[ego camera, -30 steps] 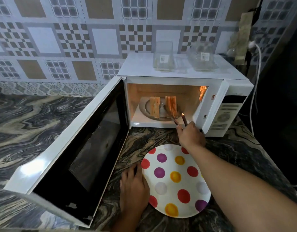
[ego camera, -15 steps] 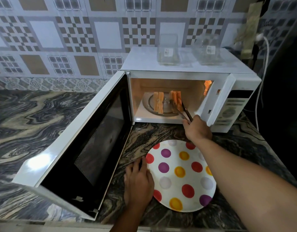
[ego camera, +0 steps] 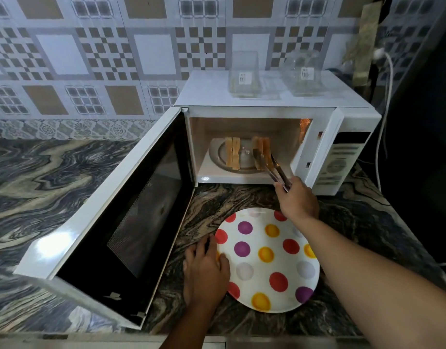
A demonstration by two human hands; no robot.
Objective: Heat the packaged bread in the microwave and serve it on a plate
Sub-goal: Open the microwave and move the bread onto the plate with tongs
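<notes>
At the far left, the dark swirled marble surface [ego camera: 53, 187] runs back to a patterned tile wall. The white microwave's black-glass door [ego camera: 131, 217] hangs wide open over it, leaving the lit cavity free to reach into. Just right of the door's lower edge, the left hand [ego camera: 205, 273] rests with fingers extended on the rim of the round white plate with red, purple and yellow dots [ego camera: 267, 258], apparently steadying it so that it stays put directly below the opening, a short carry for the food.

Inside the white microwave [ego camera: 267, 102], two pairs of toasted bread slices stand on edge on the glass turntable [ego camera: 218, 153]: the left pair of slices [ego camera: 233, 152] is untouched, while the right pair of slices [ego camera: 261, 151] sits between the tips of slim metal tongs [ego camera: 269, 163]. The right hand [ego camera: 298, 201] squeezes the tongs' handles; its grip is clamped on them, and the tips appear closed against the bread, probably to spare the fingers from heat. The plate carries no bread yet.

On the oven's top stand two clear plastic containers [ego camera: 243, 74], out of the way. At far right, a white cable [ego camera: 385, 102] trails down.
</notes>
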